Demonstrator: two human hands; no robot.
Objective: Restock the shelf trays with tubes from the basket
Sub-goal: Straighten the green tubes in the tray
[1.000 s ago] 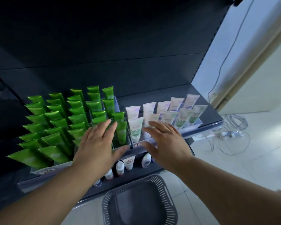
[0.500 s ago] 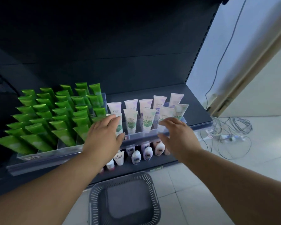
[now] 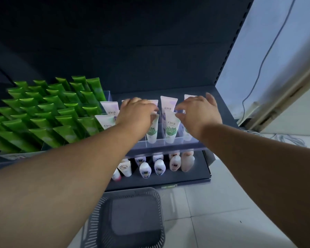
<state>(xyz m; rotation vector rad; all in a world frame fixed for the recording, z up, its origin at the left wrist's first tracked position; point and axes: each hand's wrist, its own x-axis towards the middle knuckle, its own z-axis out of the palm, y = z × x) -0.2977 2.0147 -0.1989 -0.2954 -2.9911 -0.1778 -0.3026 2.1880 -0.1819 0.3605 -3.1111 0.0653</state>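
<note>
Both hands have pushed further in over the last 0.5 s, from the tray's front edge to the tops of the white tubes, and the view has tipped down with them.

A dark shelving unit (image 3: 132,51) fills most of the view, with a pale tiled floor (image 3: 213,221) to its right and below it. On the left of the upper shelf (image 3: 225,111) stands a dense block of green tubes (image 3: 48,111), caps down and flat ends leaning left. A grey slotted basket (image 3: 132,193) sits on the floor just in front of the unit, below the 2 forearms.

Right of the green block, a clear tray (image 3: 161,144) with dividers holds the white tubes (image 3: 170,128) in 2 rows, upright with their caps down.

The left hand (image 3: 136,113) lies palm down over the middle of the tray. Its fingers (image 3: 150,108) bend down onto the flat tops of the tubes, and since the thumb is hidden I cannot tell whether they pinch one. The right hand (image 3: 199,115) hovers over the tray's right end, thumb raised. Its fingers (image 3: 181,108) are loosely bent and spread, with the tips at a front tube's top edge and nothing held.

Small white bottles (image 3: 159,167) stand in rows on the lower shelf (image 3: 200,169).
</note>
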